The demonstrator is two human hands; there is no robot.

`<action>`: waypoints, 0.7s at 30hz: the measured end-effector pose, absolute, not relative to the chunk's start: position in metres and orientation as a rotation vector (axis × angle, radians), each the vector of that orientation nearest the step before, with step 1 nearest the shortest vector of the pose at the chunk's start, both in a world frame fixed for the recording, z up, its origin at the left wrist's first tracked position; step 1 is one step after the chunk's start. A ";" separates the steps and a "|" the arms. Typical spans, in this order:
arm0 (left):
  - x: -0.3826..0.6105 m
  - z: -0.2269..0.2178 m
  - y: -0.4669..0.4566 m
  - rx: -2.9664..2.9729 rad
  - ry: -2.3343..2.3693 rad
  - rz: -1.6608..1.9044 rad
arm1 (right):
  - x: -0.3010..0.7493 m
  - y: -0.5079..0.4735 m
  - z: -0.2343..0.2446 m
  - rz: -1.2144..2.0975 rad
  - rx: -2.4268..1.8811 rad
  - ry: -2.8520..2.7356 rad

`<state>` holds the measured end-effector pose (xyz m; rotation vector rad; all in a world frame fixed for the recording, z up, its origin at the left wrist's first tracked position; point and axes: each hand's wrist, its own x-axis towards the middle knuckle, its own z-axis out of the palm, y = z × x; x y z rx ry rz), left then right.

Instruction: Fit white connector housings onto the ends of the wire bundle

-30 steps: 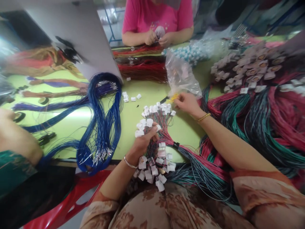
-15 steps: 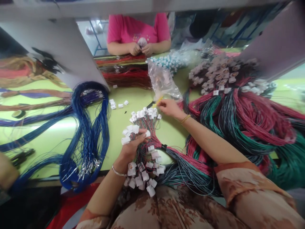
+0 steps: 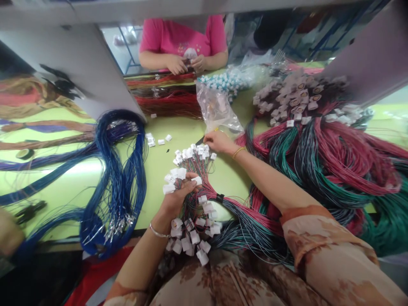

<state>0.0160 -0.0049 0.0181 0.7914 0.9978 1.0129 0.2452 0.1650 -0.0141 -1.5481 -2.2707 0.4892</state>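
Note:
My left hand (image 3: 178, 196) is closed around several wires with white plug connectors (image 3: 174, 175), which stick out past the fingers and thumb. They belong to a wire bundle (image 3: 236, 204) of red, green and dark strands, tied with a black band (image 3: 219, 197). More white connectors (image 3: 191, 243) hang below, and a further cluster (image 3: 198, 151) fans out on the table beyond. Just past that cluster is my right hand (image 3: 219, 141), its fingertips pinched together; what they hold is hidden. A dark strip (image 3: 199, 141) lies beside these fingertips, and a clear plastic bag (image 3: 218, 108) lies behind.
Blue wires (image 3: 119, 170) are draped at left; thick red, green and dark bundles (image 3: 344, 157) lie at right under piled white connectors (image 3: 296, 95). Loose connectors (image 3: 161, 141) dot the table (image 3: 156, 163). Opposite, a person in a pink shirt (image 3: 183, 38) works with both hands.
My right hand has moved a little left, closer to the fanned connectors, and now covers most of the yellow bits by its fingertips. My left hand keeps its hold.

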 end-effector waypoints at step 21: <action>0.015 0.020 -0.004 0.678 0.998 1.151 | 0.213 0.052 0.037 1.948 -0.865 -0.980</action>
